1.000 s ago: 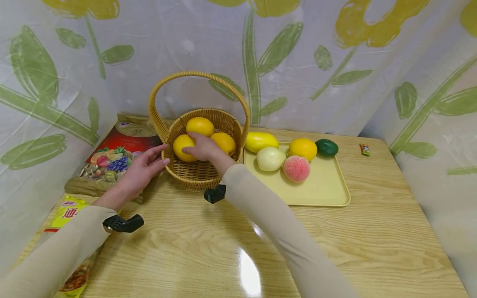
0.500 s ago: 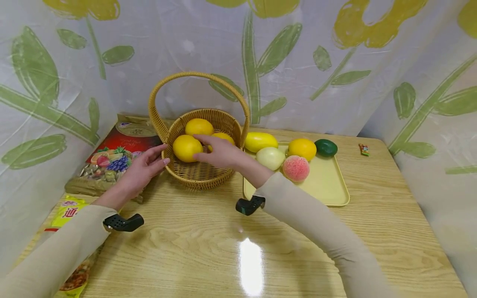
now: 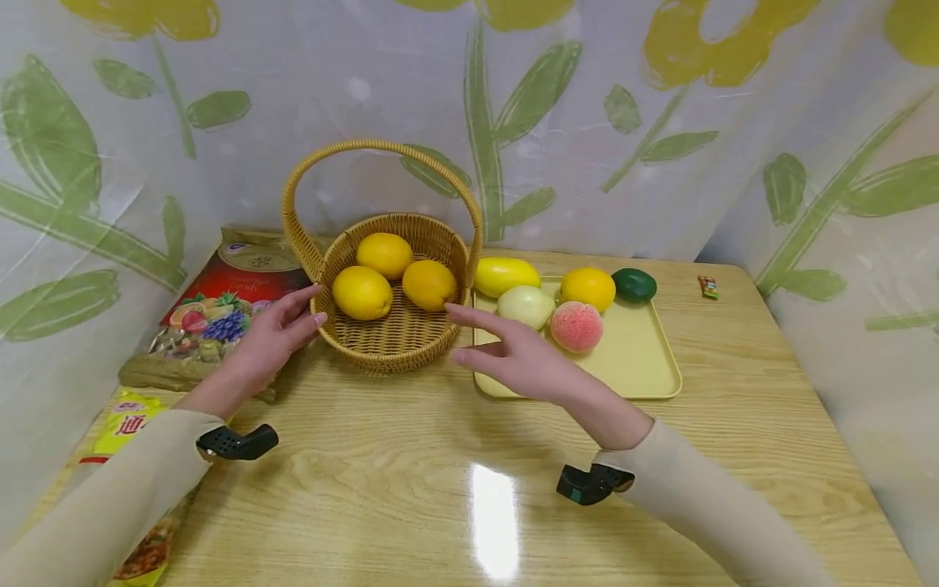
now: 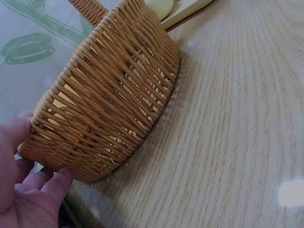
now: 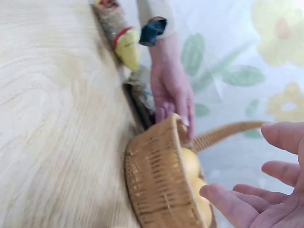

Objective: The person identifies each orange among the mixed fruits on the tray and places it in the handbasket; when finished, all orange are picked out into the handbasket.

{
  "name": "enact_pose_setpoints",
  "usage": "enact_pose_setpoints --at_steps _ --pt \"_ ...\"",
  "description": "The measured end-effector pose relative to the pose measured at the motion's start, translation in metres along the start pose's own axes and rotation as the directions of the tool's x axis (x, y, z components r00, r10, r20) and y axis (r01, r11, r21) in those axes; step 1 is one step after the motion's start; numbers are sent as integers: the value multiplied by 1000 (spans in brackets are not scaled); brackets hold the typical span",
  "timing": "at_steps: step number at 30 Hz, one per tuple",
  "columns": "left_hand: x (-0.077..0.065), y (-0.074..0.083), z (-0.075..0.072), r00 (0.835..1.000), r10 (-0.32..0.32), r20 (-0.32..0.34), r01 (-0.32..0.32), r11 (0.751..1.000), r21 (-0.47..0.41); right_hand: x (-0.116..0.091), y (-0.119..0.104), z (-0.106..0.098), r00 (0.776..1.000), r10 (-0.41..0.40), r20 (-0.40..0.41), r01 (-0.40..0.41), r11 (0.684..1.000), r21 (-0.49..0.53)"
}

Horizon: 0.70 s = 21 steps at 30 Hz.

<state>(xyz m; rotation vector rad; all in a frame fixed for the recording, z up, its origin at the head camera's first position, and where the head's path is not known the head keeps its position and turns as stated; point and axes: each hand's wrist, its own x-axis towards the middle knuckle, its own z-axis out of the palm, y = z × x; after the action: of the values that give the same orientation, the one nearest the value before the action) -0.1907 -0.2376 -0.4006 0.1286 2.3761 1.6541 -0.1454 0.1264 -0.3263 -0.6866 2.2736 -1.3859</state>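
Basket stands on the worktop with three yellow fruits inside, your left grip resting relaxed fingers at its left rim, your right grip wide at the opposite side, by the pale yellow tray.

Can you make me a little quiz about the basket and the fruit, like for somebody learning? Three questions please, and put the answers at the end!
1. How many fruits lie inside the wicker basket?
2. True or false: the right hand is holding nothing.
3. In the head view, what colour is the fruit farthest right?
A) pink
B) dark green
C) cream

Key:
1. Three
2. True
3. B
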Motion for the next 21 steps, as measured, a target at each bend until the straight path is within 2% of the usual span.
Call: enact_pose_setpoints --at_steps 4,8,11,15,17,19,21 --pt "1 -1 1 1000 7 1 -7 1000 -6 -21 11 -18 997 5 -80 1 997 77" --pt "2 -3 0 1000 1 -3 -1 1000 -1 -36 26 -47 985 14 -173 13 988 154" --pt "2 -5 0 1000 7 -6 -7 1000 5 -44 43 -74 962 26 -271 36 974 222" --pt "1 -5 0 1000 13 -11 -13 1000 21 -51 67 -111 916 71 -395 78 934 349" --pt "1 -5 0 1000 12 -14 -12 1000 25 -53 78 -127 895 106 -434 87 912 401" --pt "0 -5 0 1000 11 -14 -11 1000 27 -56 89 -140 879 134 -458 77 908 412" --pt "-1 -4 -1 1000 12 -12 -11 1000 26 -58 100 -149 877 146 -458 56 915 400"
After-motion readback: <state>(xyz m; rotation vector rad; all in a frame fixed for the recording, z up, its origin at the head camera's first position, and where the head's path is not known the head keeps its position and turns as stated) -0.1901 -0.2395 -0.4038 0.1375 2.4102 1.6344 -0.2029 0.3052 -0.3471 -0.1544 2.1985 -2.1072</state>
